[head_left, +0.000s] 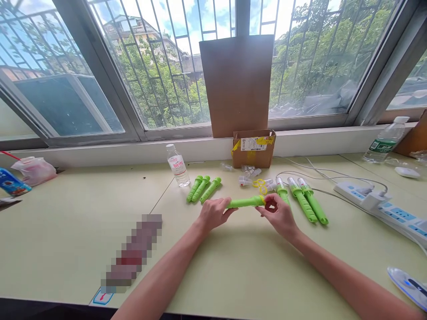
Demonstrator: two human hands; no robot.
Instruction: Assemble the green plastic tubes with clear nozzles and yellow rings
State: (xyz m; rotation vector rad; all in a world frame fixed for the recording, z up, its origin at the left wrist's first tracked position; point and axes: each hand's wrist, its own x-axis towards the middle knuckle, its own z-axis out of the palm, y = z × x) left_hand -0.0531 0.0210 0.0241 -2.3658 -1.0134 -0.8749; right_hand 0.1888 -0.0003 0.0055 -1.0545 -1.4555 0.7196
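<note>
My left hand (215, 213) is wrapped round the left end of a green tube (244, 202), which lies level above the table. At the tube's right end is a yellow ring (262, 200), pinched by the fingers of my right hand (278, 214). Behind my left hand lie several green tubes (200, 190). To the right of my right hand are green tubes with clear tops (305, 202). Yellow rings (263, 186) and clear plastic caps (247, 180) lie behind the held tube.
A small cardboard box (254, 155) stands at the back by the window, with a water bottle (178, 166) to its left. A white power strip (383, 209) with cables lies at right. Another bottle (385, 140) stands at the far right. A blurred patch (133, 255) covers something at left.
</note>
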